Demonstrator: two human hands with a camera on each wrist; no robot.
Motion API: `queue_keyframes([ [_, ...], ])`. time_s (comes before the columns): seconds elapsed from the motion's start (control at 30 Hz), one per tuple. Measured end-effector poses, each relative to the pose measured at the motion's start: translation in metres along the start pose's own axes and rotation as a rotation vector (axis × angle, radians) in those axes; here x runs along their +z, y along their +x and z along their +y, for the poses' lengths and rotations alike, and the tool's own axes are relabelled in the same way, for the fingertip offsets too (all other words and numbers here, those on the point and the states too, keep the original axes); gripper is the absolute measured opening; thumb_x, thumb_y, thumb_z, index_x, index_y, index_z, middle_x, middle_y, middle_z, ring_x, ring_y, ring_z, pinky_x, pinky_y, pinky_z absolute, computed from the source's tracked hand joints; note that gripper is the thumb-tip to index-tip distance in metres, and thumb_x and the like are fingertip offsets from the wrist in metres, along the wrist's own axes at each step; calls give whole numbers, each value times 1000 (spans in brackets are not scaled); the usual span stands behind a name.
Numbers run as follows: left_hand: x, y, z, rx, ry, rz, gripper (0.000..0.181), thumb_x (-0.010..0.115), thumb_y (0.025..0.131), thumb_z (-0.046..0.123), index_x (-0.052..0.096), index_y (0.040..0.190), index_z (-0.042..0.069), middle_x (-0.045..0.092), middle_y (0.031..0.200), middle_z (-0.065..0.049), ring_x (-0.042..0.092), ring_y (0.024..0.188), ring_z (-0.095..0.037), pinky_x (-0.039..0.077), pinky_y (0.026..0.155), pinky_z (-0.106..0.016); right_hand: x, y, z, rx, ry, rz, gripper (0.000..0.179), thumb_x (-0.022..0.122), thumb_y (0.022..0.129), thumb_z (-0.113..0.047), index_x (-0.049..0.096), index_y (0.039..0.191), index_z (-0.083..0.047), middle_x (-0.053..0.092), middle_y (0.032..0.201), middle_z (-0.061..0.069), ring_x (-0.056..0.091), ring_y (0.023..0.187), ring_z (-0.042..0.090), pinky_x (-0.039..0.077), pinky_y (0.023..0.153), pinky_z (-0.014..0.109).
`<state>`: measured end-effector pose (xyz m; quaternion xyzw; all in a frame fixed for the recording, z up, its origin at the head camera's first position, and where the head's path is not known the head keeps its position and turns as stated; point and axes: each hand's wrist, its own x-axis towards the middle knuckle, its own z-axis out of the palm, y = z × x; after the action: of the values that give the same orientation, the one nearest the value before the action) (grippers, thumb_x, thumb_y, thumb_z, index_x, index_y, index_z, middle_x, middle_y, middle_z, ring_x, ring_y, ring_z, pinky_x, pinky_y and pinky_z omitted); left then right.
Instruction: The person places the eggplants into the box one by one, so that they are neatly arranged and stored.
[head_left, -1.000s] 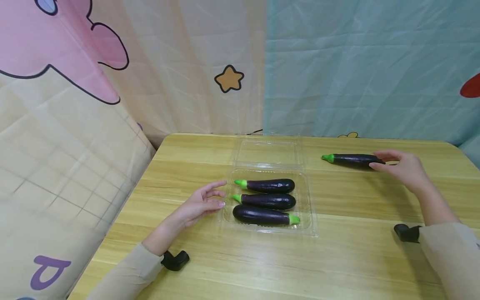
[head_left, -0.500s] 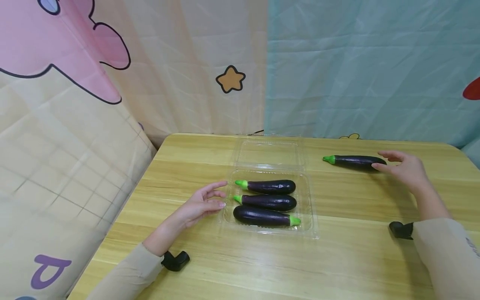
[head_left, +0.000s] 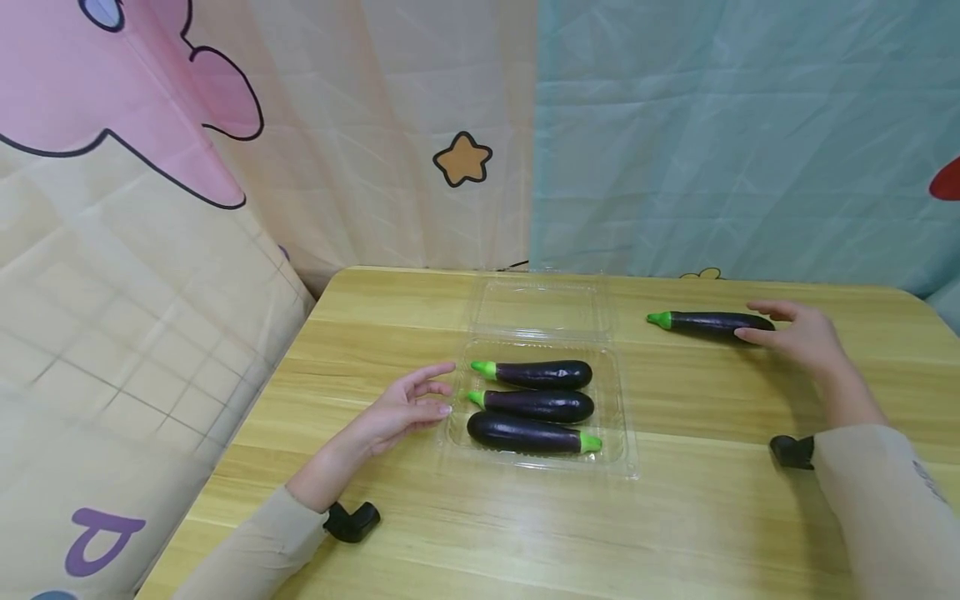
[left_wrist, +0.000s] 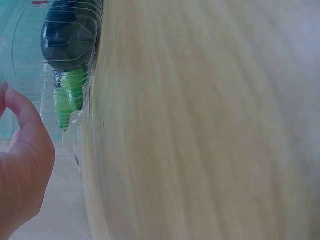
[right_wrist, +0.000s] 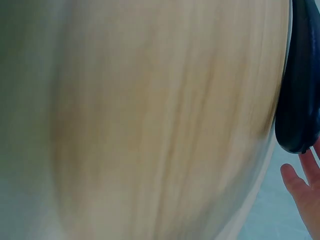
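Observation:
In the head view, several dark purple eggplants appear. Three of them [head_left: 543, 406] lie side by side in a clear plastic clamshell box [head_left: 618, 392], the front one with its green stem to the right. Another eggplant [head_left: 708, 324] lies on the table at the back right, stem to the left. My right hand [head_left: 802, 333] is at its rounded end, thumb and fingers spread around it. The right wrist view shows the thumb [right_wrist: 295, 182] apart from that end. My left hand [head_left: 401, 408] has loosely bent fingers, its fingertips right at the box's left edge.
The box's transparent lid [head_left: 536, 304] lies folded back behind it. A wooden table [head_left: 525, 533] carries everything, with a printed cloth [head_left: 637, 150] hanging along its far edge and another at the left. Black wrist devices [head_left: 352, 522] stick out from both sleeves.
My right forearm has shifted left and slightly away from me, and the fingers have loosened from the eggplant's end. Eggplants, box and left hand stay in place; the head view drifts slightly.

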<state>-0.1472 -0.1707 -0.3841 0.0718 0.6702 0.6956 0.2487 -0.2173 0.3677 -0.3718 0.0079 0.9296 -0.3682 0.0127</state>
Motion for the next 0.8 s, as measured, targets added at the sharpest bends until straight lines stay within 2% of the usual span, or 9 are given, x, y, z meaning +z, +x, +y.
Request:
queue_keyframes([
  [0.4,0,-1,-1,-1,-7,-9,69,61,85,-3,28,145,4,49,112,-7,59,82,-9,51,73,-21,4,6,3,-7,-27,-15,75,67,84,-42,41,137,3,30,139,35,25,124,53,24,95,66],
  [0.8,0,-1,1,3,-10,-15,69,60,85,-4,28,145,6,46,117,-13,59,81,-9,51,73,-21,4,8,-2,-5,3,-61,76,67,83,-42,40,137,4,28,141,33,18,128,53,21,97,66],
])
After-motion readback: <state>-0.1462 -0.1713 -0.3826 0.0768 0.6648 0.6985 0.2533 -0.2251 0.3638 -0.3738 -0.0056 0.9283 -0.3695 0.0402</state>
